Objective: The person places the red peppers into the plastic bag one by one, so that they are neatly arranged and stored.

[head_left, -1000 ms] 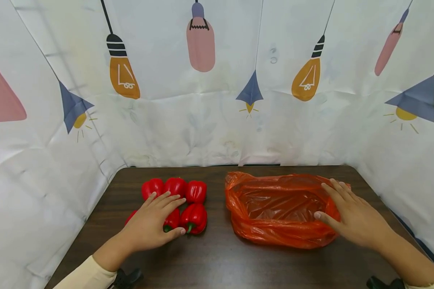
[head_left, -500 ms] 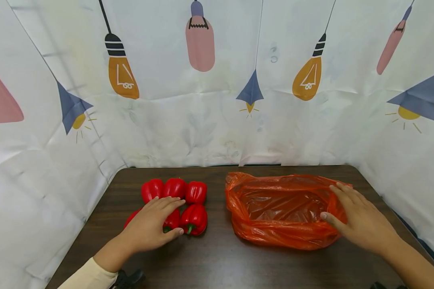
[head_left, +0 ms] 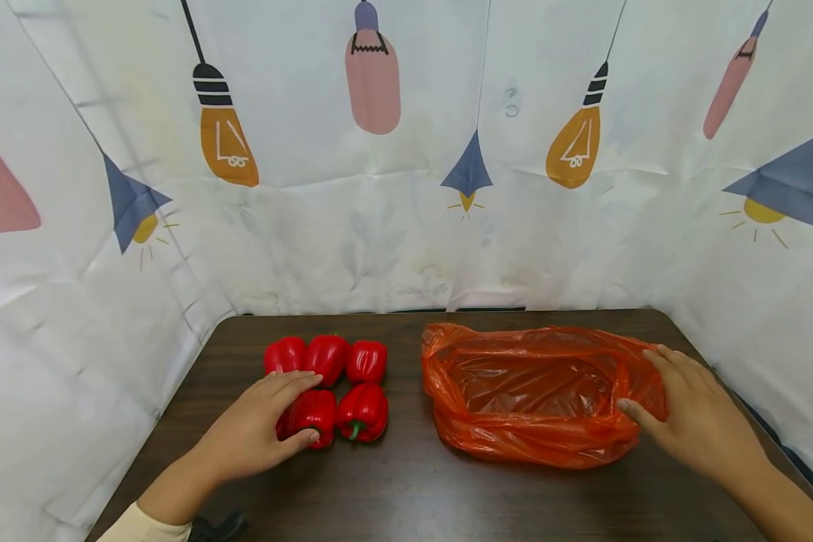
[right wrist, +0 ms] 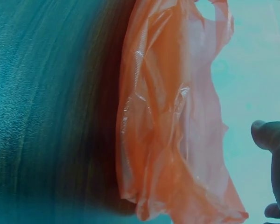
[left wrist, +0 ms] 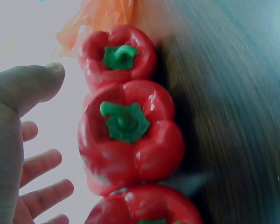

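Red bell peppers sit in two rows on the left of the table, among them a front right one [head_left: 362, 412] and a back middle one [head_left: 327, 357]. My left hand [head_left: 254, 425], fingers spread, hovers over the front row's left end and hides most of a pepper there. In the left wrist view its thumb points past a pepper [left wrist: 130, 140] with a green stem, and nothing is gripped. An orange plastic bag [head_left: 535, 440] lies with its mouth wide on the right. My right hand [head_left: 701, 421] is at the bag's right edge, fingers extended, holding nothing.
The dark wooden table [head_left: 406, 497] carries both the peppers and the bag, with a gap of bare wood between them. Behind and beside it hangs a white curtain [head_left: 298, 241] printed with lamps. A black strap part [head_left: 218, 527] shows at the left wrist.
My left hand has shifted left, uncovering more of the front middle pepper. My right hand has drawn right, away from the bag's mouth. The peppers and bag stay in place.
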The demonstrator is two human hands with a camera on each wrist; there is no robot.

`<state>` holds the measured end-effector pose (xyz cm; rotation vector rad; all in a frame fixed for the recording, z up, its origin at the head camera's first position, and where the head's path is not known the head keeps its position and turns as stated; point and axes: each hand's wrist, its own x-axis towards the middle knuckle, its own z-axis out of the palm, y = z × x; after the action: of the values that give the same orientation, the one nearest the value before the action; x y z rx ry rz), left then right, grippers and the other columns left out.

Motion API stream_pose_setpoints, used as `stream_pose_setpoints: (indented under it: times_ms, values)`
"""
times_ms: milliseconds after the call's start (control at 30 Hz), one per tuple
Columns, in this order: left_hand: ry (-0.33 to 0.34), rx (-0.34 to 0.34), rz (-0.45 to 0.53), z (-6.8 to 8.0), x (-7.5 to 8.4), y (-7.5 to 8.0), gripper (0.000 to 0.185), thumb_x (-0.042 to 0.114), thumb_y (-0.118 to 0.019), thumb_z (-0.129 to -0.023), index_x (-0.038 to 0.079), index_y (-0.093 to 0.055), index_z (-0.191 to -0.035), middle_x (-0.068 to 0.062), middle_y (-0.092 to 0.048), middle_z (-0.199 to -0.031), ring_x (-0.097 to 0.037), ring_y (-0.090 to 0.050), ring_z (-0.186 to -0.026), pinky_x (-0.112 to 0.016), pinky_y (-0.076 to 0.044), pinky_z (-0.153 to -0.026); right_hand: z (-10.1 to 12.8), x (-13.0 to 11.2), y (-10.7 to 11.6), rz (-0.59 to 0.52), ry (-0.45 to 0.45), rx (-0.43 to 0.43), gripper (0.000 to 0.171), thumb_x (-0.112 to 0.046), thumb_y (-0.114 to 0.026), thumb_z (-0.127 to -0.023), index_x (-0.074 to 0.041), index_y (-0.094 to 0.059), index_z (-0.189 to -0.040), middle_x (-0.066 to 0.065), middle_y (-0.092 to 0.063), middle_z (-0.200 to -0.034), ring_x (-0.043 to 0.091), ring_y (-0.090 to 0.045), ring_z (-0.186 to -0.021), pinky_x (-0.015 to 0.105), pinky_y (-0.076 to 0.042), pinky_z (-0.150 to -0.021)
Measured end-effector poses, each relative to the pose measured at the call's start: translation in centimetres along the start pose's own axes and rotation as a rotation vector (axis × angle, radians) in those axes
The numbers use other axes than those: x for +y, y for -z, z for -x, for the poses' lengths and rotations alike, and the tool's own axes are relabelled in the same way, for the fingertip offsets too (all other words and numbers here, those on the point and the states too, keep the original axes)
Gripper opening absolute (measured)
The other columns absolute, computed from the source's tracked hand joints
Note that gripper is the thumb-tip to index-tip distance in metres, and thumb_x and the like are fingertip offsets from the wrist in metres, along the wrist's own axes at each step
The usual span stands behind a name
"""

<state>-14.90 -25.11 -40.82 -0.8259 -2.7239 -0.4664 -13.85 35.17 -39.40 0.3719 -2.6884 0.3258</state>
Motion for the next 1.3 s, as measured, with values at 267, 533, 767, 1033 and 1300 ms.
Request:
stream_pose_setpoints:
  times_ms: [267, 533, 767, 1033, 1300]
  values:
    - [0.048, 0.019, -0.002, 1.2, -1.0, 0.8, 0.076, 0.037, -0.09, -0.079, 0.012, -0.057, -0.143, -0.002, -0.058, -0.142, -0.027, -0.052, -0.132, -0.058, -0.037, -0.111, 0.5, 0.7, -0.4, -0.004, -0.019, 0.022, 0.089, -0.039, -0.085, -0.084, 0.013, -0.045, -0.145, 0.038, -0.044, -0.144, 0.059, -0.041, -0.126, 0.067, -0.022, -0.114]
    - [0.052, 0.052, 0.005, 2.4, -2.1, 1.4, 0.076, 0.035, -0.09, -0.079, 0.012, -0.057, -0.143, -0.004, -0.058, -0.142, -0.029, -0.054, -0.129, -0.03, -0.027, -0.12, 1.0, 0.9, -0.4, -0.009, -0.114, -0.02, 0.09, -0.044, -0.08, -0.088, 0.012, -0.042, -0.146, 0.042, -0.044, -0.142, 0.061, -0.044, -0.12, 0.077, -0.037, -0.091]
    - [0.058, 0.075, -0.008, 3.3, -2.8, 1.8, 0.079, 0.033, -0.092, -0.077, 0.014, -0.055, -0.144, -0.005, -0.059, -0.139, -0.029, -0.056, -0.124, -0.035, -0.041, -0.109, 1.2, 1.3, -0.4, -0.011, -0.241, -0.102, 0.093, -0.052, -0.073, -0.093, 0.017, -0.038, -0.144, 0.044, -0.046, -0.133, 0.062, -0.048, -0.112, 0.074, -0.043, -0.08]
    - [0.108, 0.054, -0.021, 3.9, -3.3, 1.6, 0.079, 0.032, -0.093, -0.075, 0.014, -0.056, -0.143, -0.004, -0.057, -0.139, -0.028, -0.056, -0.124, -0.049, -0.048, -0.099, 1.5, 2.2, -0.3, -0.064, -0.361, -0.284, 0.103, -0.063, -0.058, -0.097, 0.023, -0.03, -0.145, 0.046, -0.045, -0.133, 0.061, -0.053, -0.108, 0.068, -0.049, -0.074]
    - [0.114, 0.063, -0.031, 4.6, -3.8, 1.3, 0.078, 0.036, -0.092, -0.076, 0.012, -0.058, -0.141, -0.005, -0.058, -0.138, -0.029, -0.057, -0.122, -0.05, -0.051, -0.092, 1.8, 2.7, -0.4, -0.117, -0.459, -0.425, 0.104, -0.07, -0.047, -0.098, 0.021, -0.029, -0.145, 0.04, -0.056, -0.126, 0.052, -0.063, -0.103, 0.057, -0.053, -0.065]
